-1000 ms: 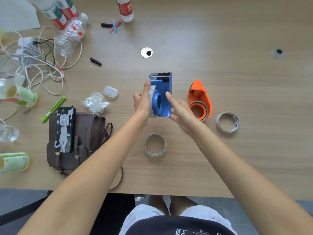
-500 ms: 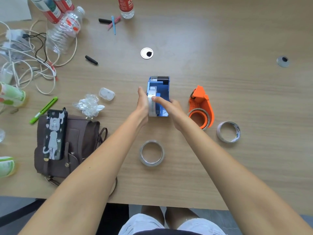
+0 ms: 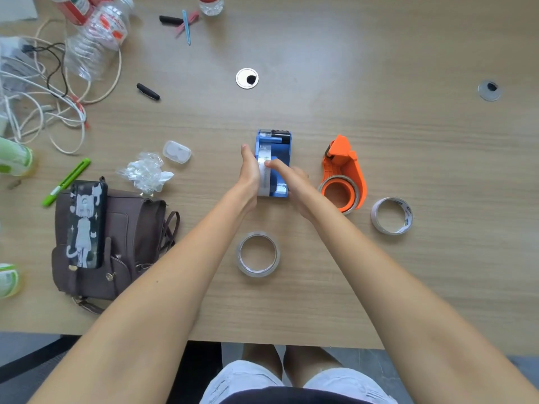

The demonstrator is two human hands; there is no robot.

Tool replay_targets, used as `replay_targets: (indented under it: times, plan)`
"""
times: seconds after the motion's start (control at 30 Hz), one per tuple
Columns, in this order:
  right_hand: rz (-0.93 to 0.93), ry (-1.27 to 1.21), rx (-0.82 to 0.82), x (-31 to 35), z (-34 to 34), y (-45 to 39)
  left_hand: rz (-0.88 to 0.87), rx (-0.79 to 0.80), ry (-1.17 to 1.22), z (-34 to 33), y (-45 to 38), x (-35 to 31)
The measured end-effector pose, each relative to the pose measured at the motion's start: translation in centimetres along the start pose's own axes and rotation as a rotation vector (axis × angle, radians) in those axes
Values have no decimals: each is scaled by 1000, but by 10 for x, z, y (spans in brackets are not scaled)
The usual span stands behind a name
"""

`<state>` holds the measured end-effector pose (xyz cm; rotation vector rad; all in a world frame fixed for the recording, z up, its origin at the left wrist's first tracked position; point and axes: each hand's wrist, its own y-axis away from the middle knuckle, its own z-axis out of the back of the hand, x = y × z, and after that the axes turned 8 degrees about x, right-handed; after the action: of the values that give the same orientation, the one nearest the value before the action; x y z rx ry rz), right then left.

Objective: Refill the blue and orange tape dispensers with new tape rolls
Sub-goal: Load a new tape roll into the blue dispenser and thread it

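From the head camera, the blue tape dispenser (image 3: 274, 163) sits on the wooden table (image 3: 379, 141) near its middle, with its black serrated cutter end pointing away from the person. A clear tape roll (image 3: 264, 173) stands on edge inside the dispenser, along its left side. The left hand (image 3: 249, 177) lies flat against the dispenser's left wall, fingers straight and together, bracing rather than wrapping around it. The right hand (image 3: 291, 182) comes in from the right, its index finger stretched out with the tip pressing on top of the clear tape roll; whether its other fingers hold the dispenser's right wall cannot be told, as they are tucked behind the hand. The orange tape dispenser (image 3: 345, 174) lies on its side just to the right, apart from the right hand, with a roll seated in its round holder. A spare clear tape roll (image 3: 258, 254) lies flat on the table between the forearms, and a white-cored tape roll (image 3: 391, 215) lies beyond the orange dispenser, to its lower right.
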<state>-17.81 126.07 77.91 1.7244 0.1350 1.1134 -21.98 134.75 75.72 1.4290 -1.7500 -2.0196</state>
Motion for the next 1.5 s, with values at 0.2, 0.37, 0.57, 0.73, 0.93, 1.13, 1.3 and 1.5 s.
replay_targets:
  times: [0.2, 0.37, 0.57, 0.73, 0.93, 1.13, 1.3, 1.5]
  plan:
    - [27, 5, -22, 0, -2, 2, 20, -5, -100, 2, -12, 4]
    - [40, -2, 7, -1, 0, 2, 42, -9, -148, 4, -17, 8]
    - [73, 3, 25, -1, 17, 0, -13, -14, -181, 3, 9, -3]
    - [77, -2, 22, 2, 24, 2, -57, -24, -184, 4, 28, -11]
    - [96, -8, 56, 0, 26, 2, -84, -57, -250, 7, 30, -17]
    - [257, -51, -119, 14, 60, 21, -177, -63, -277, 8, 44, -23]
    - [359, 156, -546, 3, 116, 40, -555, -268, -393, -11, 73, -12]
    - [111, 467, -478, -47, 136, 29, -719, -65, -520, -69, 85, 53]
